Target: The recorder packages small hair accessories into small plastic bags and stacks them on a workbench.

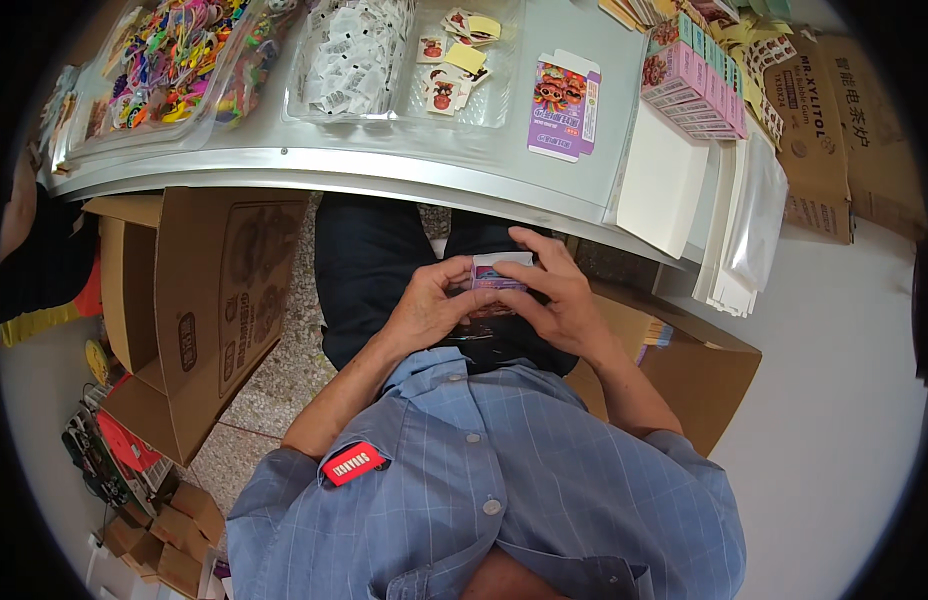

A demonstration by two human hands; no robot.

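Above my lap, a small purple printed carton with a white flap at its top is held between both hands. My left hand grips its left side, thumb and fingers closed on it. My right hand holds the right side, with a finger lying across the top and the thumb at the lower edge. One finger of this hand is raised off the carton. My fingers hide part of the carton, and its inside does not show. A flat, unfolded purple carton lies on the table ahead.
On the table stand a tray of colourful small toys, a clear tray of white sachets and sticker cards. Upright pink cartons fill a white box at the right. Cardboard boxes flank my legs, an open one at left.
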